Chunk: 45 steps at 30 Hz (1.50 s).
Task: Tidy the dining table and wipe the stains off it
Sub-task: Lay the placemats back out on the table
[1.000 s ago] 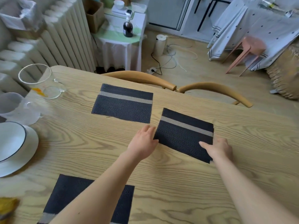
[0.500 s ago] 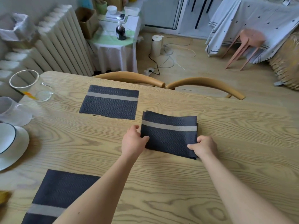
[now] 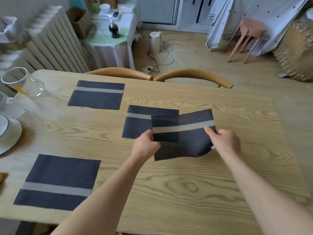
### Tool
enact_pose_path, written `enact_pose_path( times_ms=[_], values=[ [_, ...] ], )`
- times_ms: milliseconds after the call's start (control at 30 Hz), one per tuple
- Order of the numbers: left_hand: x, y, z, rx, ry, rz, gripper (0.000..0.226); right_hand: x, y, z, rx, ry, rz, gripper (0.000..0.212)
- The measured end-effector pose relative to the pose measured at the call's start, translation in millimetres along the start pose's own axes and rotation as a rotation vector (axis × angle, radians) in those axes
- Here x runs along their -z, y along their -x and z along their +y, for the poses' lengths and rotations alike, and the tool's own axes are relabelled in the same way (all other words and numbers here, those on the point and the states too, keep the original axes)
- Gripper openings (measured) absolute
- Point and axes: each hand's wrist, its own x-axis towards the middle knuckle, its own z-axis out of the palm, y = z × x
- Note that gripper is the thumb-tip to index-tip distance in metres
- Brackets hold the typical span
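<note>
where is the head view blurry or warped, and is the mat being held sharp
Head view: motion smear on the glass jug, radiator and pink stool; the held placemat is fairly sharp; the wide lens bows the table edges; light is soft, shadows faint.

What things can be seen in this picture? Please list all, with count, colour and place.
table: one, light wood, fills the foreground
held placemat: one, dark with grey stripe, lifted, partly over another
flat placemats: three, same colours, far left, middle, near left
glass jug: one, clear, table's far left corner
plate: one, white, table's left edge
chairs: two, wooden, behind the table
radiator: one, off-white, left wall
bottle: one, dark, on the side table
stool: one, pink, floor at far right
left hand: one, grips held placemat's left edge
right hand: one, grips its right edge
</note>
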Motion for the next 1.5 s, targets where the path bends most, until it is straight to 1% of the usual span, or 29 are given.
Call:
enact_pose_path(
  times_ms=[67, 133, 167, 233, 267, 300, 333, 400, 433, 467, 500, 533, 600, 667, 733, 767, 833, 867, 900, 967, 1033, 1133, 1200, 1267, 1333, 1367, 1433, 1467, 1500],
  values=[
    [-13.7, 8.1, 2.4, 0.010, 0.009, -0.093, 0.026, 8.4, -3.5, 13.9, 0.057, 0.028, -0.055, 0.056],
    [-31.0, 21.1, 7.1, 0.027, -0.020, -0.074, 0.035, 19.7, -8.5, 29.1, 0.161, 0.015, -0.167, 0.040],
    [-36.8, 24.4, 7.4, 0.023, -0.029, 0.002, 0.044, 23.4, -11.3, 28.9, 0.202, -0.013, -0.211, 0.029],
    [-43.5, 34.8, 15.2, -0.053, 0.001, 0.230, 0.070, 40.3, -13.7, 18.2, 0.276, -0.060, -0.263, 0.010],
    [-42.8, 37.8, 22.0, -0.130, 0.016, 0.311, 0.080, 50.1, -12.8, 7.8, 0.321, -0.069, -0.304, 0.008],
    [-40.7, 38.9, 29.3, -0.220, 0.003, 0.339, 0.087, 58.1, -12.0, -4.1, 0.383, -0.056, -0.338, 0.015],
    [-39.2, 40.3, 38.7, -0.306, -0.024, 0.315, 0.092, 66.2, -10.0, -15.9, 0.462, -0.034, -0.369, 0.016],
    [-37.4, 42.0, 61.4, -0.432, -0.071, 0.211, 0.088, 77.4, -6.0, -35.6, 0.609, 0.039, -0.404, 0.010],
    [-37.2, 42.3, 71.7, -0.459, -0.069, 0.179, 0.075, 79.3, -6.0, -41.6, 0.660, 0.074, -0.401, 0.008],
    [-38.9, 45.7, 82.9, -0.464, -0.055, 0.178, 0.055, 83.1, -6.9, -43.4, 0.688, 0.085, -0.384, 0.008],
    [-39.4, 48.3, 91.6, -0.449, -0.005, 0.203, 0.035, 83.8, -10.3, -42.9, 0.689, 0.061, -0.356, 0.015],
    [-40.1, 51.1, 99.1, -0.414, 0.099, 0.233, 0.023, 85.7, -14.7, -39.9, 0.660, -0.004, -0.322, 0.030],
    [-40.0, 52.4, 105.3, -0.241, 0.434, 0.252, 0.018, 87.1, -27.6, -27.0, 0.523, -0.163, -0.305, 0.065],
    [-39.3, 49.7, 103.4, 0.022, 0.837, 0.186, 0.024, 84.6, -36.0, -7.0, 0.357, -0.206, -0.447, 0.094],
    [-41.8, 47.7, 96.0, 0.203, 1.117, 0.101, 0.029, 75.9, -35.9, 14.7, 0.205, -0.270, -0.669, 0.105],
    [-44.0, 47.2, 91.1, 0.242, 1.211, 0.061, 0.030, 70.2, -32.3, 22.9, 0.152, -0.313, -0.746, 0.108],
    [-52.4, 49.9, 81.2, 0.279, 1.266, 0.024, 0.032, 56.2, -25.4, 35.3, 0.112, -0.330, -0.803, 0.107],
    [-55.5, 52.8, 75.8, 0.279, 1.214, 0.046, 0.030, 48.6, -22.0, 39.3, 0.117, -0.302, -0.807, 0.102],
    [-57.1, 55.9, 70.4, 0.277, 1.106, 0.115, 0.028, 41.2, -19.5, 42.3, 0.135, -0.253, -0.801, 0.098],
    [-56.1, 59.6, 54.1, 0.294, 0.913, 0.329, 0.027, 28.5, -15.1, 45.7, 0.168, -0.149, -0.800, 0.095],
    [-47.4, 61.6, 33.9, 0.368, 0.898, 0.496, 0.026, 16.8, -12.0, 46.2, 0.173, -0.111, -0.803, 0.091],
    [-33.1, 57.3, 4.5, 0.487, 0.906, 0.549, 0.026, 1.2, -7.9, 44.3, 0.159, -0.094, -0.760, 0.085],
    [-27.4, 55.7, -5.3, 0.513, 0.850, 0.547, 0.040, -8.0, -4.0, 42.8, 0.156, -0.064, -0.716, 0.080],
    [-25.9, 57.9, -9.9, 0.491, 0.788, 0.502, 0.051, -14.7, 5.0, 39.6, 0.227, 0.029, -0.674, 0.077],
    [-29.0, 62.5, -17.5, 0.434, 0.617, 0.419, 0.055, -21.9, 20.2, 37.8, 0.417, 0.163, -0.630, 0.076],
    [-30.9, 65.1, -22.2, 0.408, 0.468, 0.344, 0.050, -26.9, 29.6, 39.2, 0.543, 0.250, -0.621, 0.078],
    [-33.7, 71.4, -30.2, 0.401, 0.162, 0.065, 0.031, -38.6, 47.2, 48.7, 0.772, 0.460, -0.646, 0.086],
    [-35.5, 74.8, -31.2, 0.397, 0.062, -0.088, 0.024, -41.5, 51.4, 56.0, 0.840, 0.552, -0.659, 0.090],
    [-37.2, 77.8, -33.9, 0.373, -0.018, -0.169, 0.020, -42.9, 54.0, 64.2, 0.872, 0.615, -0.663, 0.092]
  ],
)
